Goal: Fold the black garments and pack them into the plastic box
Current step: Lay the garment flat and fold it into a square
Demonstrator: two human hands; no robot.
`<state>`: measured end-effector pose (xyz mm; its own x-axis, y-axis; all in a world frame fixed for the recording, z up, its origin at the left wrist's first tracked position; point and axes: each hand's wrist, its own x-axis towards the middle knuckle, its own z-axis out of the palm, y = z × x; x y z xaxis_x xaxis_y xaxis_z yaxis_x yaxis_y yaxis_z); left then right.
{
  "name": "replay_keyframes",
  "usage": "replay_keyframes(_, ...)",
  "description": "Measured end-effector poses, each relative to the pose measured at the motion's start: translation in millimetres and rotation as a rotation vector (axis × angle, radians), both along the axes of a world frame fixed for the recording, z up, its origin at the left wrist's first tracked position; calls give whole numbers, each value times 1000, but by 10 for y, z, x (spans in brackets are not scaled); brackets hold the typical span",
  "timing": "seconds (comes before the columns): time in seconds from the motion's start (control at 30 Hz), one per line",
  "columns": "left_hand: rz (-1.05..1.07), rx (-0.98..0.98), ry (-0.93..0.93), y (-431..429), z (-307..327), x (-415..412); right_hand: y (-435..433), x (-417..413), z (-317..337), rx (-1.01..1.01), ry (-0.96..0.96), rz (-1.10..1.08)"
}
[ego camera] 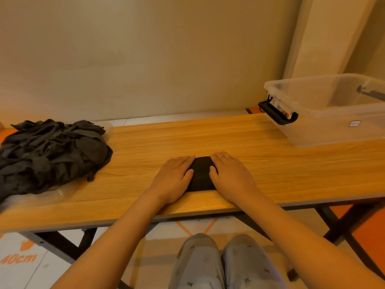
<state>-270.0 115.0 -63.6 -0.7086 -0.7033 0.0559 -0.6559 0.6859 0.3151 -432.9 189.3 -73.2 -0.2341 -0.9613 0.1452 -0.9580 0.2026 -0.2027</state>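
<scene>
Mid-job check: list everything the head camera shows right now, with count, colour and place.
folded garment: one, black, near the table's front edge, between the hands
garment pile: one heap, number of pieces unclear, dark grey-black, left end of the table
clear plastic piece: one, transparent, under the pile, perhaps a lid
plastic box: one, clear with black handles, right end of the table, open, no garment seen inside
table: one, wood-coloured top, dark legs
floor: white tiles with orange markings, below the table
knees: two, grey patterned trousers, below the table's front edge
left hand: one, flat on the garment's left side
right hand: one, flat on its right side
</scene>
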Motion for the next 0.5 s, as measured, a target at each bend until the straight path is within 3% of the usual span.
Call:
replay_keyframes(0.13, 89, 49, -47, 156, 47, -79, -12, -216, 119, 42, 45, 157)
replay_keyframes(0.27, 182, 65, -10, 415, 163, -94, -19, -450, 306, -41, 164, -9)
replay_keyframes(0.4, 145, 159, 274, 506, 133, 31, 270, -141, 237, -121, -51, -89)
replay_keyframes(0.5, -10, 235, 281, 523, 52, 29, 467, 105, 65, -81, -122, -77)
